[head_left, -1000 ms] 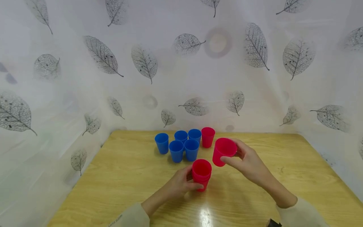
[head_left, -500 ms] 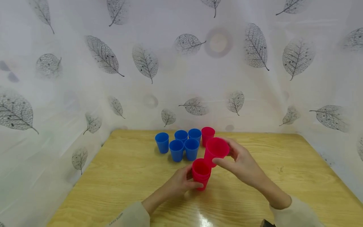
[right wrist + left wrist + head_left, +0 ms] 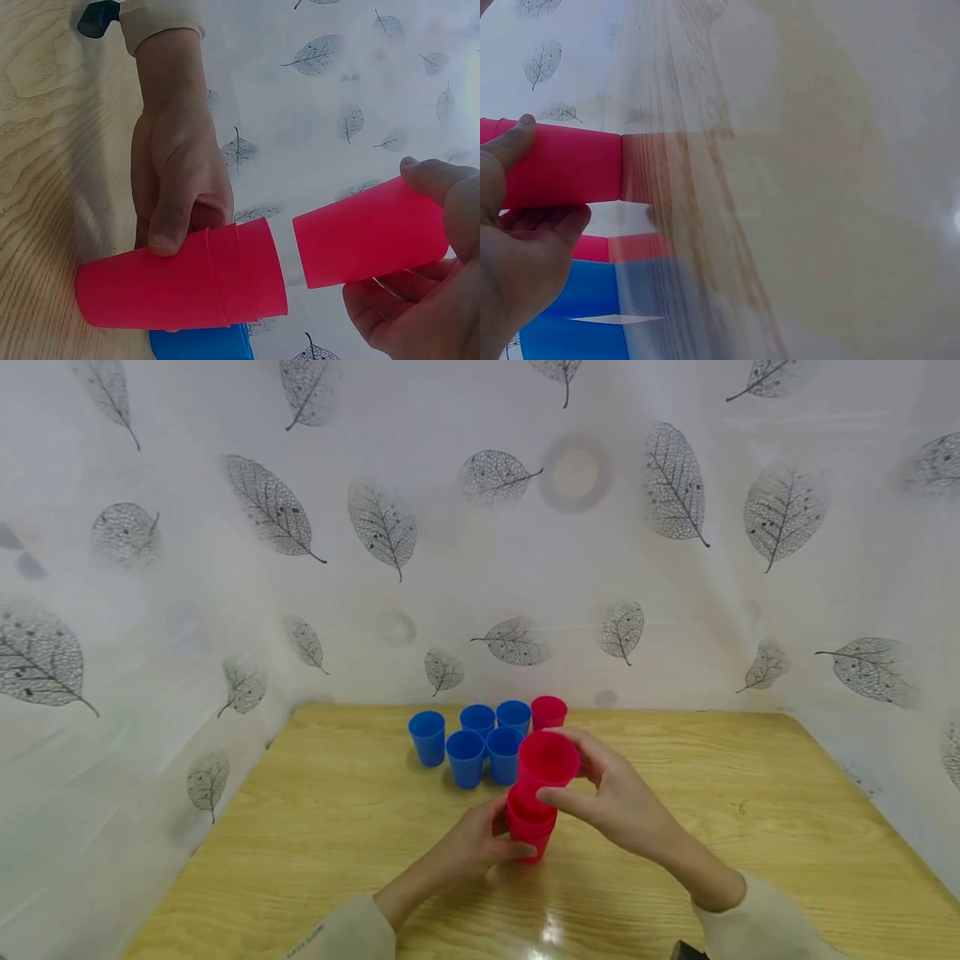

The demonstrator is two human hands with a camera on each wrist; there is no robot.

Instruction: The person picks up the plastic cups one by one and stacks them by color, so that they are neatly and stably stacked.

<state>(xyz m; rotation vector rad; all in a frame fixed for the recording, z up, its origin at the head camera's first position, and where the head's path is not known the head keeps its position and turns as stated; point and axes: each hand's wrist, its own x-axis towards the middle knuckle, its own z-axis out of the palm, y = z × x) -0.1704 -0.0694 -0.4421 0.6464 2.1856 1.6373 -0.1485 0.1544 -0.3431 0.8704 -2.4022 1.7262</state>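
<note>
Whole background is taken up by a pale sheet (image 3: pixel 450 410) with dark leaf prints (image 3: pixel 384 527). Below it, a wood-grain table (image 3: pixel 322 827); a light is reflected in its near part.

Two pale sleeves: some lettering is printed on the left sleeve (image 3: pixel 348 931); the right sleeve (image 3: pixel 757 922) is plain as far as can be seen.

Right hand (image 3: pixel 618 793): a red cup (image 3: pixel 542 768) is gripped between thumb and fingers, spread just to the cup's width. Left hand (image 3: pixel 480 839): a red stack (image 3: pixel 537 828) is clasped around its side the same way, thumb in front.

Stack is stood upright on the table, base touching. Several nested rims are visible; exact cup count can't be told. Held cup is raised mouth-up above the stack's mouth, slightly tilted off the stack's axis. Gap between the two is shown in the right wrist view, so no contact.

Behind the stack, five blue cups (image 3: pixel 466 762) are grouped upright: two front, two rear, one at the left end. A rear red cup (image 3: pixel 549 710) is placed beside the rear blue pair, partly hidden by the held one.

Small black item (image 3: pixel 686 952) is cut off by the frame near the right sleeve; can't be identified.
</note>
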